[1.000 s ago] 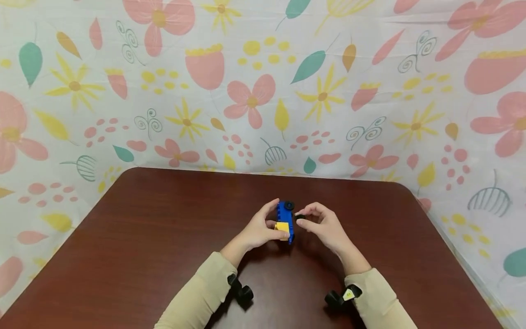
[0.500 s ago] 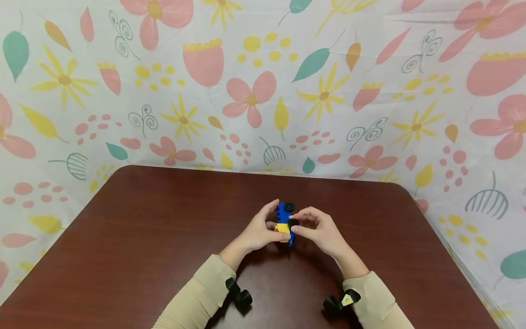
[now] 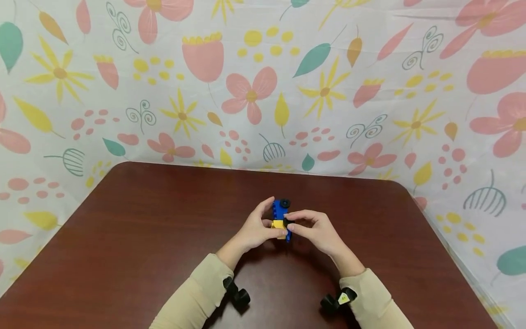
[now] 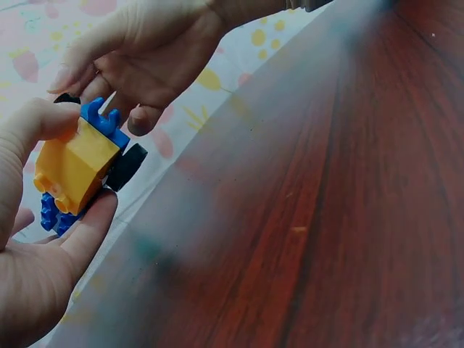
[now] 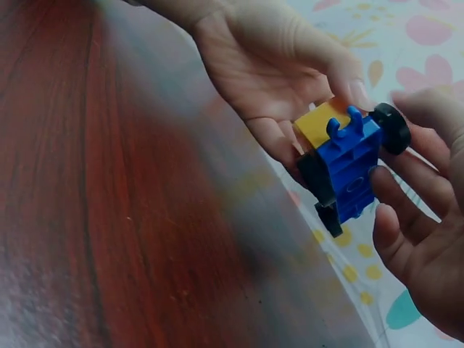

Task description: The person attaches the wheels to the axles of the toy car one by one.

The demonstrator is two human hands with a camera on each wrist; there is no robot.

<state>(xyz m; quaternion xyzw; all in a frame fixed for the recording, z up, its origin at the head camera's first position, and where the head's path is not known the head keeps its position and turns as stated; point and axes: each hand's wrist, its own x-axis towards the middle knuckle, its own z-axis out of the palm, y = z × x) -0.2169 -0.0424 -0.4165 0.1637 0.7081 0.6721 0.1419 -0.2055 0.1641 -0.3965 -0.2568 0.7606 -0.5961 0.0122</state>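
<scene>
A small toy car is held above the table, made of a blue base (image 5: pixel 351 170) with a hook at one end and a yellow block (image 4: pixel 76 163) on top. My left hand (image 3: pixel 251 232) grips it by the yellow block and blue base between thumb and fingers. Black wheels show on it, one at the far end (image 3: pixel 285 203) in the head view. On the car's right side my right hand (image 3: pixel 318 230) pinches another black wheel (image 5: pixel 391 129) against the base near the hook. In the head view the fingers partly cover that wheel.
Below the hands is a dark red-brown wooden table (image 3: pixel 164 201). A white cloth (image 3: pixel 263 82) printed with flowers hangs behind it. Black wrist cameras (image 3: pixel 241 299) are strapped over both beige sleeves.
My right hand has moved left and brought the wheel from beside the car to its side, by the yellow block. The left hand keeps its grip; the car has shifted slightly left.
</scene>
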